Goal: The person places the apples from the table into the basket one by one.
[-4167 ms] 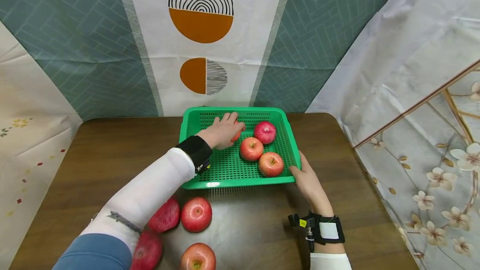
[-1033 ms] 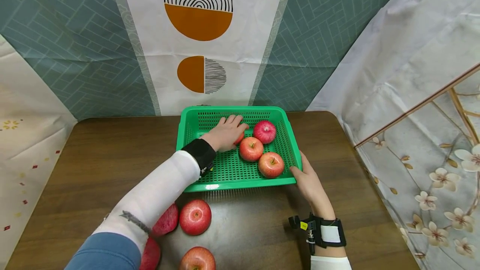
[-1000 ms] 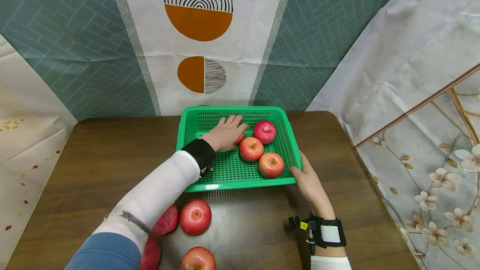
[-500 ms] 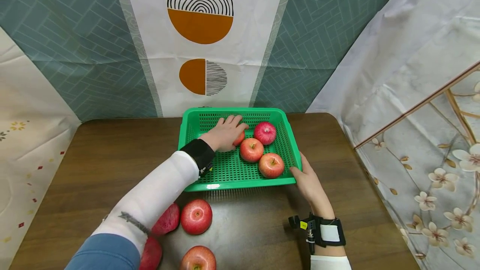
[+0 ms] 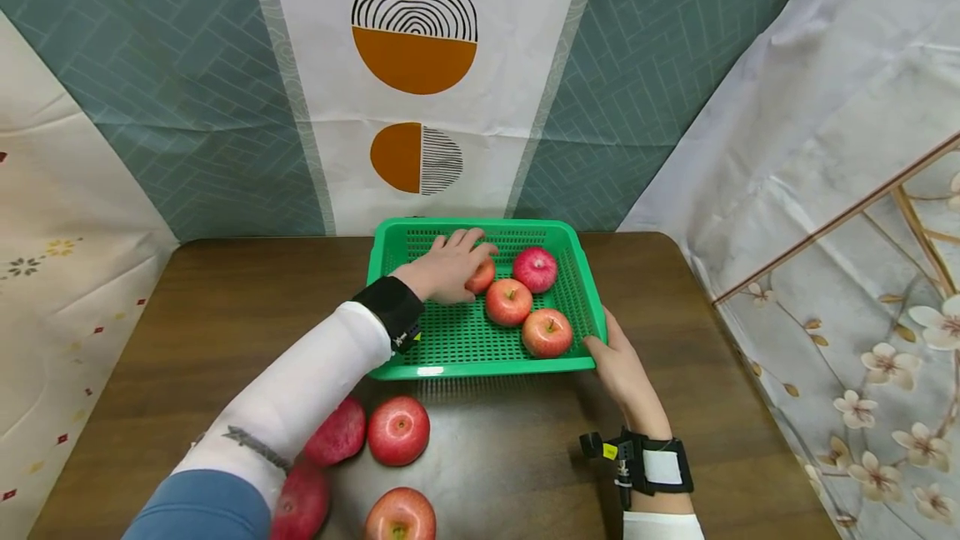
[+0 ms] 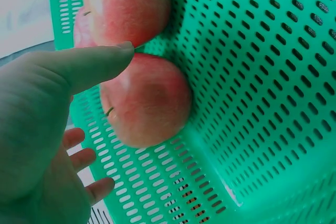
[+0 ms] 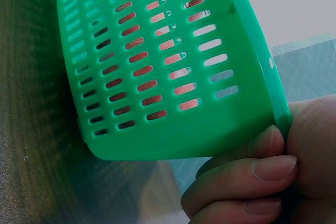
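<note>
A green plastic basket stands on the table with several red apples in its right half. My left hand is over the basket beside the leftmost apple. In the left wrist view, thumb and fingers are spread apart; the thumb crosses in front of that apple, and the other fingers are loosely bent away from it. At the basket's near right corner, my right hand grips the rim. The right wrist view has its fingers curled under the rim of the basket.
On the brown table in front of the basket lie a round red apple, a paler apple and darker red fruits, partly behind the left forearm. A patterned cloth hangs behind the table.
Earlier my left hand covered more of the leftmost apple; now it has drawn slightly left and more of the apple shows. My right hand keeps its grip on the basket. The head view shifts slightly.
</note>
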Demonstrator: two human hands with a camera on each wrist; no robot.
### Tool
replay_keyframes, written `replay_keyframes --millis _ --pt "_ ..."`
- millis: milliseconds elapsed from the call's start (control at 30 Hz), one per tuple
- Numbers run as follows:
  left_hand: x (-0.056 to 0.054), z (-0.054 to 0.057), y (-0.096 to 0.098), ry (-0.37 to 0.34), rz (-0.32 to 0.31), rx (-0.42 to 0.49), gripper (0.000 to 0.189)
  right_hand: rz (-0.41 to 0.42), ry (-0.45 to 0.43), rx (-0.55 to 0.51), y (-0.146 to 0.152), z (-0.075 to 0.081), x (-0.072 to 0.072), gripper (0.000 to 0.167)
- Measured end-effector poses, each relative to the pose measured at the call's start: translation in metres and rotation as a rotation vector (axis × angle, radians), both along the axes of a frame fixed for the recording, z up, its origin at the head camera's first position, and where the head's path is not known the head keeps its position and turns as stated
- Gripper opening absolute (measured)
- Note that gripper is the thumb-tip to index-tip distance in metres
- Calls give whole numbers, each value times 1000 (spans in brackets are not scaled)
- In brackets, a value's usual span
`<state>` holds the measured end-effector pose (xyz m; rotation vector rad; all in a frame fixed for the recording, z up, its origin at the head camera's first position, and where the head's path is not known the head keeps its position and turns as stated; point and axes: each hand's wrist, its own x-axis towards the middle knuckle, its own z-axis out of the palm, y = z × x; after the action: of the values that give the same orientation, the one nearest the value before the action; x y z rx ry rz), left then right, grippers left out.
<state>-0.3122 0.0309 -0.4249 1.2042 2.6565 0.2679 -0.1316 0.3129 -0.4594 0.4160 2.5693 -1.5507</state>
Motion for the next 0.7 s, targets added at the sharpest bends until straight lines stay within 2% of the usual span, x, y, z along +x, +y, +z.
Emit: replay_keyframes --millis 467,700 --pt "5 18 -42 -54 23 137 85 -9 -21 13 -7 5 -2 69" --pt "10 24 -74 -74 38 219 86 -8 -35 12 -13 10 -4 69"
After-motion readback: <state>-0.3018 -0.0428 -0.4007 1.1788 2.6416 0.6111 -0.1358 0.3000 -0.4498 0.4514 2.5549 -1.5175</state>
